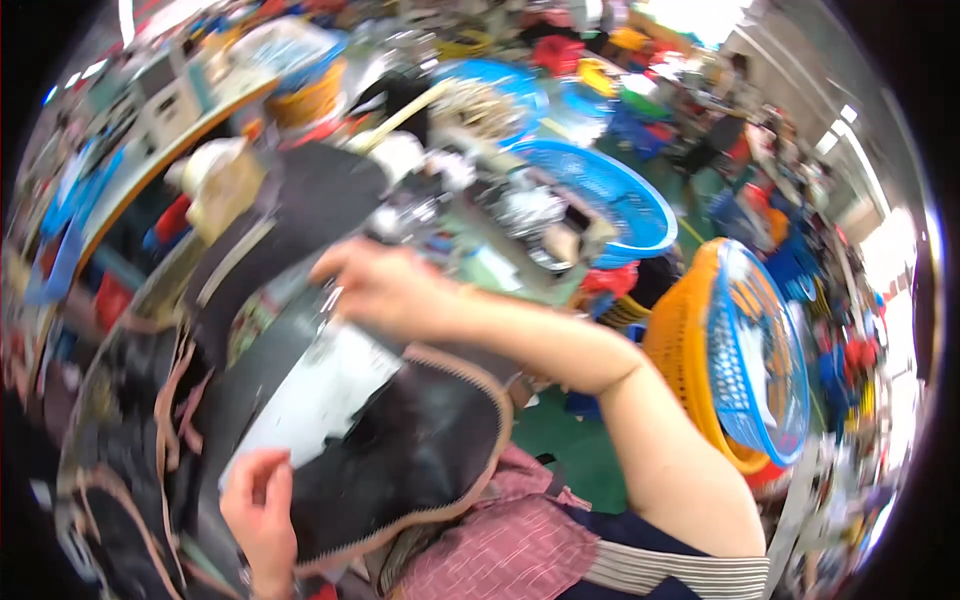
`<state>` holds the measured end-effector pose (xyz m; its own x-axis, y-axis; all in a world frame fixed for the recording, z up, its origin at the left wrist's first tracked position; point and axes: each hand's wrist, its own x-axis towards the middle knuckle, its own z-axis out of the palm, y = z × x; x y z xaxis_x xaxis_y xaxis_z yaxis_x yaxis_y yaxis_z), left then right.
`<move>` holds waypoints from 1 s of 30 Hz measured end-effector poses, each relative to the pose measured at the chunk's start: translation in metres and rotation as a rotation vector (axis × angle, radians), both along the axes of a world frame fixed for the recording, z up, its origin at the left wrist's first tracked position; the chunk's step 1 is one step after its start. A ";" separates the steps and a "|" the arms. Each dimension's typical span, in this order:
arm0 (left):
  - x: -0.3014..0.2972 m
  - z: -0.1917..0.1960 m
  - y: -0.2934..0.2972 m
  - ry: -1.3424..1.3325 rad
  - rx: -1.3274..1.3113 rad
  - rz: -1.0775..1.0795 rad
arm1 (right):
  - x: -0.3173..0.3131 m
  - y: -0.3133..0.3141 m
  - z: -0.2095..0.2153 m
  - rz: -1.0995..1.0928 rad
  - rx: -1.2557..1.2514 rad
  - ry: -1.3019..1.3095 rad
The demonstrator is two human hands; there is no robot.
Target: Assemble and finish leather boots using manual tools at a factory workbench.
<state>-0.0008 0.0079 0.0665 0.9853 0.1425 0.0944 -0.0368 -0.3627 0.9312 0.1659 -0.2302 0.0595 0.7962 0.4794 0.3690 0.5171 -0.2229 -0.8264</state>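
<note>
A black, rounded panel (pixel 430 440) with a tan zipper-like edge lies in front of me, over dark material. On it rests a white sheet (pixel 310 395) with a ragged right edge. My left hand (pixel 262 510) is at the sheet's lower left corner, its fingers curled toward the thumb; whatever they pinch is hidden. Above the sheet's far end, my right hand (pixel 390 290) has bent fingers around a small shiny metal piece (pixel 328 303), too blurred to name exactly. Just beyond is a dark grey piece (pixel 300 200) with a pale strip.
Tan-edged black strips (pixel 170 410) hang at the left. A cluttered bench with a foil-like bundle (pixel 530 208) stands ahead. Beyond it is a blue basket (pixel 600 190). At right stands a yellow basket (pixel 690 330) with a blue basket (pixel 740 370) against it. Pink patterned cloth (pixel 500 550) covers my lap.
</note>
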 end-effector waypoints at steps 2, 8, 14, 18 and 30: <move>0.001 0.003 -0.030 -0.002 -0.368 -0.010 | -0.049 0.014 0.016 0.288 0.038 0.005; -0.025 0.008 -0.046 -0.054 -0.317 -0.167 | -0.115 0.023 0.015 0.378 0.126 0.100; -0.038 0.012 -0.052 -0.020 -0.308 -0.094 | -0.129 0.026 0.002 0.237 0.227 0.380; -0.048 0.011 -0.052 -0.109 -0.196 0.044 | -0.138 0.024 -0.001 0.309 0.199 0.490; -0.054 0.004 -0.039 0.174 -1.224 -0.416 | -0.141 0.029 -0.003 0.586 0.424 0.423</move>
<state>-0.0548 -0.0313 0.0702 0.9621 -0.2724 -0.0110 0.2135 0.7280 0.6514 0.0252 -0.2014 0.0562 0.5731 0.7470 0.3371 0.0799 0.3585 -0.9301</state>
